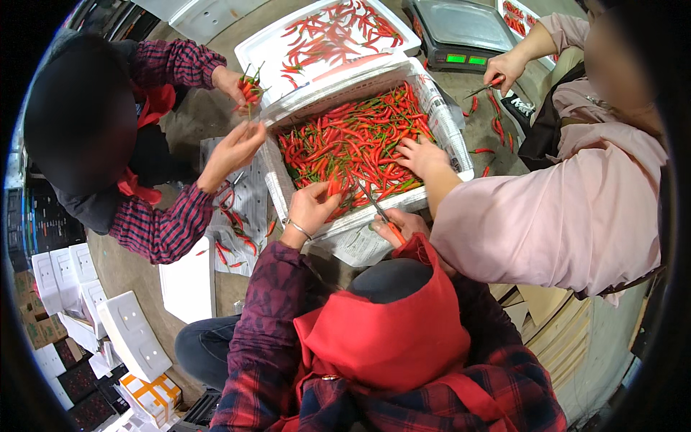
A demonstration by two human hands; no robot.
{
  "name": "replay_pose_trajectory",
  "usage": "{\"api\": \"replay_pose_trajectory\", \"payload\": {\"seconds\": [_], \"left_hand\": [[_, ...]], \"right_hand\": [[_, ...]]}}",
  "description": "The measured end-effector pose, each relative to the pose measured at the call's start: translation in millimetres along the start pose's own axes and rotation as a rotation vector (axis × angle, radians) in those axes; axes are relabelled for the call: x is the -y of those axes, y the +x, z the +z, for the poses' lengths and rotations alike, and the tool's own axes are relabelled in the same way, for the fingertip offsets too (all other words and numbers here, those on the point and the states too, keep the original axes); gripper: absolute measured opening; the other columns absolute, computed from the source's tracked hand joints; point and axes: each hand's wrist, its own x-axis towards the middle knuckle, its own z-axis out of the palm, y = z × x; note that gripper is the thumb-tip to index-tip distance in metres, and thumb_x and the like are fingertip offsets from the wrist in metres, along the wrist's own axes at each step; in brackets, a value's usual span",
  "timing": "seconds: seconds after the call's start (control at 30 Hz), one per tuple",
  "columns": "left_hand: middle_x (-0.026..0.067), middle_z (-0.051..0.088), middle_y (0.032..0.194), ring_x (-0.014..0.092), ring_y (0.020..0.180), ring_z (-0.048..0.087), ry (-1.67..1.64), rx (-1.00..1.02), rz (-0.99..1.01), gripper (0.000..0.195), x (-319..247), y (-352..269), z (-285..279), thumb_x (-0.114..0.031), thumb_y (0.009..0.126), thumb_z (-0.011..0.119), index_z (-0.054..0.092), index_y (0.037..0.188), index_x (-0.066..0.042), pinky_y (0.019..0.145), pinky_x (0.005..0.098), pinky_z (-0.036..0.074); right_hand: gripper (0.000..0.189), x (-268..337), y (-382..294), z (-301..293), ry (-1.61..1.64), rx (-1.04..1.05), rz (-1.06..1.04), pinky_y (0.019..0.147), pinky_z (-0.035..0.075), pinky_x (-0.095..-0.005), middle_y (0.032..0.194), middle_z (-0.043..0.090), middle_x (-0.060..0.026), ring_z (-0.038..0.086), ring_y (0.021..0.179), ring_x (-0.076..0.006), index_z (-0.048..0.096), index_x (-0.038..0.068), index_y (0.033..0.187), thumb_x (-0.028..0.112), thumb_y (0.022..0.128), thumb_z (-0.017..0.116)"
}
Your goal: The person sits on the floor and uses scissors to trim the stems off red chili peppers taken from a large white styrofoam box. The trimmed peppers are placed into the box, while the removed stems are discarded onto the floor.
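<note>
My left hand [312, 209], with a bracelet at the wrist, pinches a few red chili peppers [334, 185], slightly blurred, over the near side of a foam box [264, 181]. Newspaper lines the box, and a deep heap of red chilies [345, 137] with green stems lies in it. Close by on the right, my right hand [404, 222] grips orange-handled scissors [376, 202]. Their blades point up and left toward the chilies in my left hand. Part of my right hand is hidden behind a red cloth and a co-worker's pink sleeve.
A co-worker at left holds a chili bunch [250, 92]. At right, another reaches into the box and holds scissors [488, 86]. Behind stand a foam lid with chilies [270, 56] and a digital scale [464, 32]. Scissors [232, 186] and loose chilies lie on plastic at left.
</note>
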Motion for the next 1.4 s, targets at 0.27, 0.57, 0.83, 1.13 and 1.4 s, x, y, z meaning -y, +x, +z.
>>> {"api": "replay_pose_trajectory", "payload": {"seconds": [0.27,0.57,0.83,1.13,1.4], "left_hand": [[0.0109,0.061,0.077,0.030,0.074,0.060,0.278,-0.045,0.271,0.025,-20,-7,-4,-0.021,0.073,0.066,0.069,0.092,-0.006,0.066,0.0389,0.048],[0.0123,0.063,0.084,0.024,0.075,0.064,0.058,-0.144,0.063,0.020,-8,6,-2,-0.013,0.073,0.068,0.069,0.089,-0.002,0.066,0.0333,0.051],[0.0145,0.066,0.100,0.024,0.087,0.066,-1.452,-0.130,-0.243,0.027,6,-8,-23,-0.013,0.091,0.055,0.058,0.113,0.003,0.077,0.0327,0.055],[0.0168,0.066,0.105,0.022,0.091,0.064,-1.322,-0.243,-0.074,0.032,-15,-40,-25,-0.013,0.090,0.057,0.056,0.116,0.004,0.081,0.0340,0.049],[0.0165,0.066,0.103,0.022,0.092,0.064,-1.119,-0.215,-0.169,0.031,-36,-48,-25,-0.017,0.092,0.055,0.058,0.113,0.005,0.083,0.0335,0.050]], "right_hand": [[0.033,45,23,5,-0.195,-0.059,-0.064,0.066,0.047,-0.0386,0.076,0.061,-0.0197,0.062,0.073,-0.0323,0.060,0.003,0.101,0.029,0.083,0.069],[0.023,54,27,-2,0.033,0.061,-0.169,0.051,0.039,-0.0315,0.057,0.049,-0.0098,0.048,0.052,-0.0136,0.060,0.001,0.082,0.022,0.086,0.067],[0.023,54,12,-3,0.467,0.346,0.142,0.052,0.036,-0.0227,0.065,0.046,0.0049,0.041,0.057,-0.0038,0.059,0.002,0.086,0.024,0.093,0.061],[0.024,72,14,-7,0.063,0.294,-0.069,0.056,0.039,-0.0242,0.070,0.051,0.0004,0.047,0.062,-0.0075,0.058,0.003,0.094,0.026,0.095,0.055],[0.025,82,15,-1,0.041,0.127,-0.153,0.049,0.034,-0.0263,0.058,0.045,0.0015,0.041,0.054,-0.0067,0.057,0.001,0.077,0.021,0.092,0.059]]}}
